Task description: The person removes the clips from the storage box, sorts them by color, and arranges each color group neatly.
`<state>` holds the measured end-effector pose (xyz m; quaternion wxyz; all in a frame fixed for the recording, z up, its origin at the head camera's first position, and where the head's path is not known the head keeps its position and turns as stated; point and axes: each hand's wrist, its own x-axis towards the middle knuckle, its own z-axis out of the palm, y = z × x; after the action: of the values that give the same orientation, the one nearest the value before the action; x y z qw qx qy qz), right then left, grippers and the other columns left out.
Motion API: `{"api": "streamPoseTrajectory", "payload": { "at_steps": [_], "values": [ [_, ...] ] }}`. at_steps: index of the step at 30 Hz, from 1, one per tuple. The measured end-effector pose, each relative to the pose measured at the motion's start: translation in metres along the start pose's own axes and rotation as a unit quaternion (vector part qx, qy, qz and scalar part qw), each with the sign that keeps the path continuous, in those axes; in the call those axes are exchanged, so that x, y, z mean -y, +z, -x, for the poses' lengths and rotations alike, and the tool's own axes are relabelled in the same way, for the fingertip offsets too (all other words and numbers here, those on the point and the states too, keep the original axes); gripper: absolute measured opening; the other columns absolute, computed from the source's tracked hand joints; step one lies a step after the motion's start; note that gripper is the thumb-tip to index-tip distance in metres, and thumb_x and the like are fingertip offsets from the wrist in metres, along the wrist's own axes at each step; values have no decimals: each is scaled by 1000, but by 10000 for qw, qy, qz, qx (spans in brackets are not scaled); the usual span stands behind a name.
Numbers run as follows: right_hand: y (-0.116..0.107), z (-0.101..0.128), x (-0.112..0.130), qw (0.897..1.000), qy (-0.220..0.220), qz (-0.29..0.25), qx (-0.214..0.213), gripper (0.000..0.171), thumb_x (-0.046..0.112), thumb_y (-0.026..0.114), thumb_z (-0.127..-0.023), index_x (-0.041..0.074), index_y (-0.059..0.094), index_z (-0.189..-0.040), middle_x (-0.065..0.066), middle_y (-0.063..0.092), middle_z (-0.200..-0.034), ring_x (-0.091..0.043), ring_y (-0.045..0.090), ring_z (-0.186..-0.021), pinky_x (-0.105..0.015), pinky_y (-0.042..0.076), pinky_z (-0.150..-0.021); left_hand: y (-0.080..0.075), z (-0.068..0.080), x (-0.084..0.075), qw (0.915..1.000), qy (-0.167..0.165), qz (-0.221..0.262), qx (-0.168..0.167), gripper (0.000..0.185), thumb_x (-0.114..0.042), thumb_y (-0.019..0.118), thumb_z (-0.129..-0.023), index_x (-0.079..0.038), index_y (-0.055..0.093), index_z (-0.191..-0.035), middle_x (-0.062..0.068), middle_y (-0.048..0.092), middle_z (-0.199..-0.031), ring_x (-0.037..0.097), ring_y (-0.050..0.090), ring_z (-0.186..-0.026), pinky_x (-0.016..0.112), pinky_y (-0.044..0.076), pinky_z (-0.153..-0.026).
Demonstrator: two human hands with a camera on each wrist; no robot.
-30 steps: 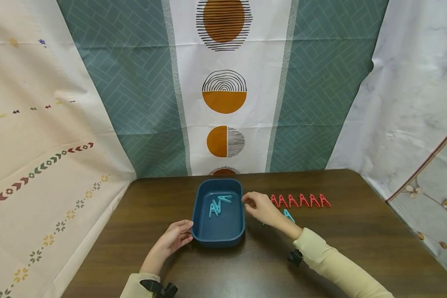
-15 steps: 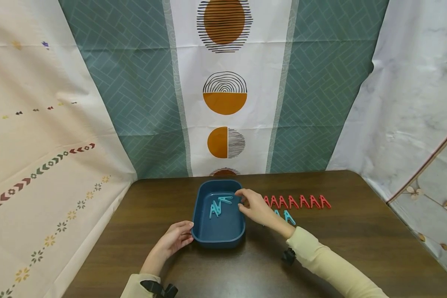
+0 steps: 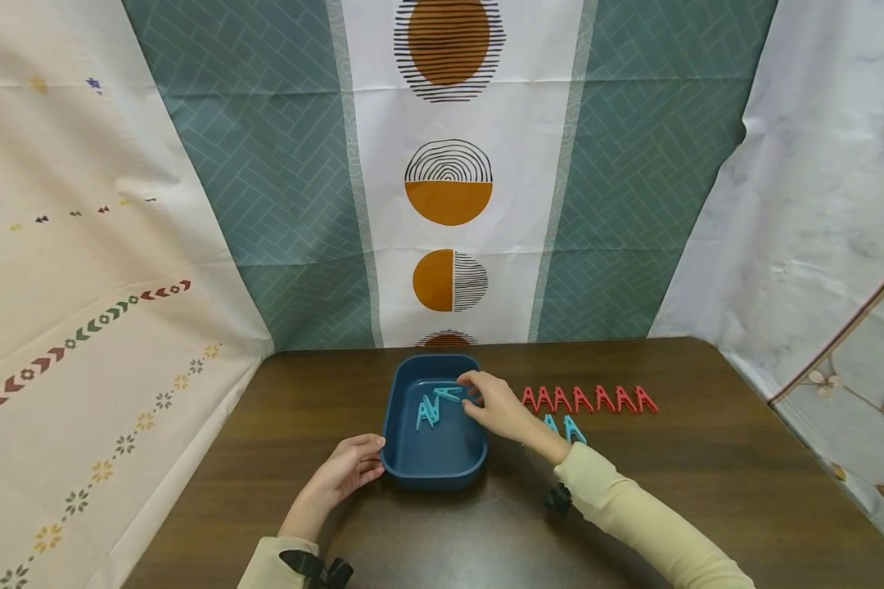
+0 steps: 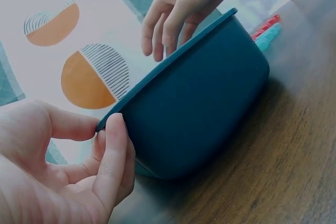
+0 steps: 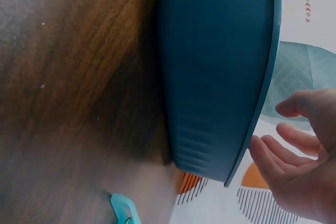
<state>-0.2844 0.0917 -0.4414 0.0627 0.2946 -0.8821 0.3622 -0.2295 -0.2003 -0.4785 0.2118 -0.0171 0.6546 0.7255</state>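
A dark blue plastic basin [image 3: 435,482] stands on the table, with several light-blue clothespins [image 3: 427,411] lying in its far half. My left hand [image 3: 342,474] pinches its left rim; in the left wrist view the thumb and fingertips meet at the edge of the basin [image 4: 199,98]. Over the right rim reaches my right hand [image 3: 497,406], its fingers loosely bent above the inside, close to the clothespin lying farthest right. Nothing shows between the fingers of the right hand [image 5: 304,156] in the right wrist view.
Right of the basin, a row of several red clothespins [image 3: 582,400] lies on the brown table [image 3: 678,474]. Nearer than that row are light-blue clothespins [image 3: 574,429], partly hidden by the right forearm. Patterned cloths [image 3: 449,286] hang behind the table.
My right hand has shifted left, from beside the right rim to over the basin's inside, uncovering more clothespins on the table. The left hand stays at the rim.
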Motion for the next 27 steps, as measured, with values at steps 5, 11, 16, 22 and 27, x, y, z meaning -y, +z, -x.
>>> {"api": "streamPoseTrajectory", "payload": {
  "at_steps": [5,11,16,22,27],
  "values": [
    [3,-5,2,9999,94,3,130,34,9,60,-93,0,54,-125,-19,60,-122,-33,62,-105,-41,55,-85,3,2,-1,9999,-21,-65,-127,16,-18,55,-98,-3,57,-104,-4,61,-76,6,59,-68,18,55,-68],
    [6,-11,4,9997,76,192,119,31,8,61,-91,0,57,-121,-20,61,-119,-34,62,-104,-42,54,-85,5,3,-3,9997,-48,-78,-209,17,-20,56,-98,-4,56,-103,-3,60,-76,7,58,-68,19,55,-66],
    [8,-17,5,9993,188,264,187,31,7,62,-91,-1,59,-120,-20,62,-118,-35,62,-105,-44,54,-86,8,4,-4,9993,-58,-88,-356,17,-19,54,-98,-4,53,-106,-3,59,-76,6,58,-67,19,54,-66],
    [11,-26,4,9965,375,518,541,34,7,63,-91,-4,59,-123,-20,62,-120,-34,61,-105,-43,55,-84,10,2,-4,9987,-85,-117,-490,23,-20,51,-99,-1,50,-111,-4,58,-75,5,57,-65,18,52,-63],
    [14,-31,5,9922,567,829,739,32,7,64,-91,-3,62,-121,-19,64,-118,-28,62,-100,-38,56,-77,10,0,-4,9986,-90,-212,-474,30,-23,55,-98,2,50,-113,-2,58,-77,5,58,-67,17,53,-65]
  ]
}}
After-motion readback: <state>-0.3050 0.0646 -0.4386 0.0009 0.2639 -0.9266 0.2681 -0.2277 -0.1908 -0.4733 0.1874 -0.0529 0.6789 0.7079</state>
